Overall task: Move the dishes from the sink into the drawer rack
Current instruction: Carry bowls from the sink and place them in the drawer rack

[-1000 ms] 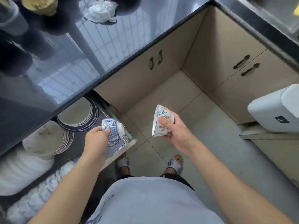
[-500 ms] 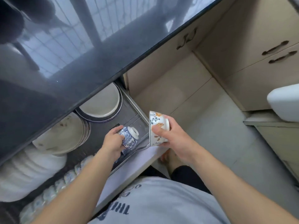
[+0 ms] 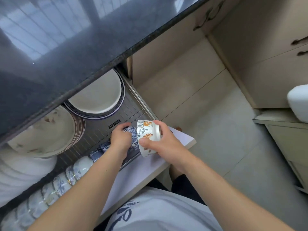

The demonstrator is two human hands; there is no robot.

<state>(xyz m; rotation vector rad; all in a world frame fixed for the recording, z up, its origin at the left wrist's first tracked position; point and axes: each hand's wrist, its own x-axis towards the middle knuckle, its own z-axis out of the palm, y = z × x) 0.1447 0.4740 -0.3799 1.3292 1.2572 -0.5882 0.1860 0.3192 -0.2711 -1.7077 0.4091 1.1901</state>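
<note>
blue bowl [image 3: 131, 133] in left hand [image 3: 120, 139], inside drawer rack [image 3: 133, 105]

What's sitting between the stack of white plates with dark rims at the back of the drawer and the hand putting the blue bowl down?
In the head view, only bare ribbed grey drawer rack with a small label separates the dark-rimmed white plates from the left hand gripping the blue-patterned bowl.

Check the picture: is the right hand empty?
No, the right hand holds a floral bowl on its side above the drawer front.
</note>
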